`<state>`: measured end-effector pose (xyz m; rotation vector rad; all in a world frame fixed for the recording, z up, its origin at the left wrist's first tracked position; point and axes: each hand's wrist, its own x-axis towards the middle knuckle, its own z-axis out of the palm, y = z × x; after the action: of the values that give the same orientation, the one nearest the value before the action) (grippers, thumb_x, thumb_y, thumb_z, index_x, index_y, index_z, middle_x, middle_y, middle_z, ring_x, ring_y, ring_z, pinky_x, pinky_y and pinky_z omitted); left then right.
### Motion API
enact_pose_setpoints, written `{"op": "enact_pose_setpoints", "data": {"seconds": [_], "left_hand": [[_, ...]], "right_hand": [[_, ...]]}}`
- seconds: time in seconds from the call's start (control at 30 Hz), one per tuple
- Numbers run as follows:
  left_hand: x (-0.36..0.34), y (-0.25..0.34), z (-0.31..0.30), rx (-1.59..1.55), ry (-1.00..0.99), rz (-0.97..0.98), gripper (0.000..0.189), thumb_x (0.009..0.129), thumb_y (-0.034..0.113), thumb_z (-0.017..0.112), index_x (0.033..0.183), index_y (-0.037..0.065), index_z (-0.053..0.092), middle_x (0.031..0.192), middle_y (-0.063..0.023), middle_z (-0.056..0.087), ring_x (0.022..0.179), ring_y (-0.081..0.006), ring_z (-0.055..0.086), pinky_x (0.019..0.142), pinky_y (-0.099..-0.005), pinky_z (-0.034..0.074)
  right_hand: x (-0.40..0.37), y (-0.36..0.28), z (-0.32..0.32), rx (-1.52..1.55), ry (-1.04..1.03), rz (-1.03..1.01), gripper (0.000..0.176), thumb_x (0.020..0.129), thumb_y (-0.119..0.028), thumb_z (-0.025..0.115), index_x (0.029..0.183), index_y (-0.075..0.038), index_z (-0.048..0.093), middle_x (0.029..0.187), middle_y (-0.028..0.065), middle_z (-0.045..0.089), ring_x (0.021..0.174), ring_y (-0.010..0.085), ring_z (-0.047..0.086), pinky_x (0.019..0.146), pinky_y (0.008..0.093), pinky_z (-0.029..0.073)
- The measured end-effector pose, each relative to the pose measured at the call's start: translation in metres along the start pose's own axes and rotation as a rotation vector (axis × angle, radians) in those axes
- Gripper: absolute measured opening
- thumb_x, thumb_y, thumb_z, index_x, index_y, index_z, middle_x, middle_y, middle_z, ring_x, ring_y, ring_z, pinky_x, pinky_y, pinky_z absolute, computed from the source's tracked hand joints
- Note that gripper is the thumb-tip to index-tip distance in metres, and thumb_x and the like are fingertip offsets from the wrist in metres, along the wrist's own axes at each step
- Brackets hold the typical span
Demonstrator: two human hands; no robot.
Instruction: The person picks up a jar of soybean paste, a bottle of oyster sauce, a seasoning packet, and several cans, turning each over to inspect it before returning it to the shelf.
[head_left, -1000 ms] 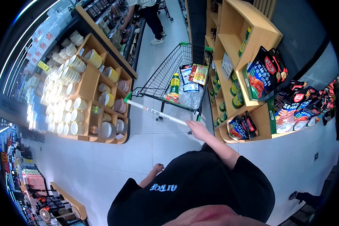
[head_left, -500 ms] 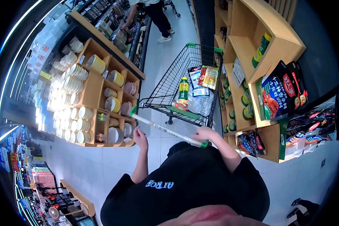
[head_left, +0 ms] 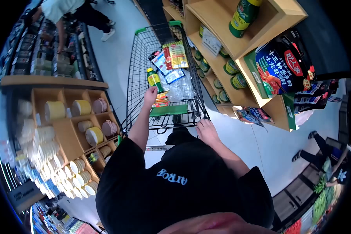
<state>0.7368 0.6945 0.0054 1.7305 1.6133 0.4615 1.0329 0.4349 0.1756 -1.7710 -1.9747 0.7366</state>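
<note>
A black wire shopping cart (head_left: 133, 70) with green corner pieces stands in front of me. My left hand (head_left: 150, 96) reaches over its basket with fingers curled, right beside the lower end of a green bottle with a yellow cap and label (head_left: 154, 79). Whether anything is between those fingers is hidden. My right hand (head_left: 207, 131) is closed over the cart's near right rim. In the basket lie a yellow-and-red food pouch (head_left: 178, 55), a blue-and-white packet (head_left: 162, 62), clear plastic packaging (head_left: 183, 87) and a red-and-yellow packet (head_left: 160, 99).
Wooden shelving (head_left: 218, 50) with green jars and black seasoning bags (head_left: 280, 64) runs close along the right. On the left, a wooden rack (head_left: 62, 136) holds bowls and cups. Another person (head_left: 66, 11) bends at a far-left display; someone's legs (head_left: 312, 150) show at right.
My left hand has moved forward into the basket, beside the bottle. My right hand has shifted from the handle bar to the rim. The cart is closer and my view has turned.
</note>
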Motion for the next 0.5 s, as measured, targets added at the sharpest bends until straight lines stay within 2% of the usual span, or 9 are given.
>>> {"op": "enact_pose_setpoints", "data": {"seconds": [0.03, 0.1, 0.13, 0.17, 0.23, 0.3, 0.37, 0.43, 0.5], "left_hand": [[0.021, -0.027, 0.013, 0.081, -0.006, -0.006, 0.035, 0.086, 0.027, 0.061, 0.112, 0.003, 0.063, 0.093, -0.0172, 0.07, 0.086, -0.0316, 0.068, 0.079, -0.0378, 0.053], [0.052, -0.062, 0.034, 0.217, -0.038, -0.24, 0.039, 0.084, 0.031, 0.059, 0.111, 0.003, 0.063, 0.1, -0.0214, 0.068, 0.094, -0.0372, 0.065, 0.084, -0.0435, 0.052], [0.066, -0.073, 0.038, 0.288, -0.108, -0.26, 0.04, 0.084, 0.032, 0.057, 0.109, 0.002, 0.063, 0.103, -0.0229, 0.066, 0.097, -0.0384, 0.064, 0.086, -0.045, 0.051], [0.075, -0.086, 0.045, 0.357, -0.18, -0.286, 0.041, 0.084, 0.033, 0.055, 0.108, 0.001, 0.063, 0.106, -0.0244, 0.065, 0.1, -0.0396, 0.063, 0.088, -0.0466, 0.05], [0.087, -0.108, 0.064, 0.359, -0.157, -0.4, 0.047, 0.083, 0.032, 0.055, 0.115, -0.002, 0.056, 0.114, -0.026, 0.062, 0.105, -0.0403, 0.062, 0.092, -0.0458, 0.049], [0.096, -0.097, 0.066, 0.372, -0.256, -0.526, 0.052, 0.082, 0.033, 0.057, 0.12, -0.001, 0.051, 0.116, -0.0258, 0.061, 0.107, -0.0395, 0.061, 0.094, -0.0457, 0.048], [0.106, -0.113, 0.087, 0.367, -0.293, -0.59, 0.056, 0.082, 0.036, 0.058, 0.123, 0.0, 0.048, 0.121, -0.0235, 0.059, 0.111, -0.0381, 0.059, 0.096, -0.0461, 0.047], [0.109, -0.124, 0.099, 0.409, -0.294, -0.634, 0.06, 0.082, 0.038, 0.06, 0.126, 0.0, 0.045, 0.126, -0.0212, 0.057, 0.115, -0.037, 0.056, 0.097, -0.0464, 0.045], [0.113, -0.129, 0.113, 0.481, -0.255, -0.652, 0.065, 0.081, 0.04, 0.062, 0.129, 0.001, 0.041, 0.13, -0.0186, 0.053, 0.118, -0.0363, 0.054, 0.098, -0.0467, 0.044]], "right_hand": [[0.003, -0.002, 0.001, -0.04, 0.008, 0.045, 0.024, 0.083, -0.018, 0.064, 0.1, -0.001, 0.06, 0.108, 0.0144, 0.057, 0.103, 0.0312, 0.054, 0.091, 0.0394, 0.044], [0.013, -0.005, 0.005, -0.095, 0.116, 0.105, 0.035, 0.083, -0.021, 0.065, 0.109, 0.001, 0.057, 0.117, 0.0173, 0.055, 0.111, 0.0322, 0.051, 0.092, 0.0383, 0.044], [0.017, -0.006, 0.006, -0.083, 0.06, 0.132, 0.044, 0.081, -0.024, 0.067, 0.114, 0.003, 0.055, 0.12, 0.0179, 0.054, 0.115, 0.0321, 0.05, 0.093, 0.0381, 0.043], [0.019, -0.009, 0.006, -0.109, 0.009, 0.139, 0.045, 0.081, -0.026, 0.068, 0.114, 0.003, 0.056, 0.12, 0.0176, 0.055, 0.114, 0.0319, 0.051, 0.092, 0.0383, 0.043], [0.025, -0.013, 0.004, -0.152, -0.11, 0.133, 0.045, 0.08, -0.028, 0.069, 0.112, 0.003, 0.056, 0.118, 0.0171, 0.056, 0.113, 0.0315, 0.051, 0.091, 0.0389, 0.044], [0.029, -0.011, 0.008, -0.135, -0.188, 0.088, 0.042, 0.08, -0.03, 0.07, 0.105, 0.002, 0.06, 0.113, 0.0162, 0.059, 0.107, 0.0313, 0.054, 0.09, 0.0389, 0.045], [0.034, -0.009, 0.011, -0.099, -0.22, 0.095, 0.038, 0.08, -0.029, 0.071, 0.102, 0.001, 0.062, 0.109, 0.0148, 0.061, 0.104, 0.0305, 0.056, 0.089, 0.0385, 0.045], [0.037, -0.011, 0.008, 0.053, -0.13, 0.162, 0.025, 0.077, -0.017, 0.074, 0.095, -0.002, 0.065, 0.098, 0.0093, 0.064, 0.095, 0.0262, 0.062, 0.084, 0.0358, 0.047], [0.035, -0.006, 0.012, 0.13, -0.079, 0.16, 0.019, 0.076, -0.011, 0.074, 0.092, -0.003, 0.066, 0.096, 0.0085, 0.066, 0.092, 0.0255, 0.063, 0.081, 0.0347, 0.048]]}}
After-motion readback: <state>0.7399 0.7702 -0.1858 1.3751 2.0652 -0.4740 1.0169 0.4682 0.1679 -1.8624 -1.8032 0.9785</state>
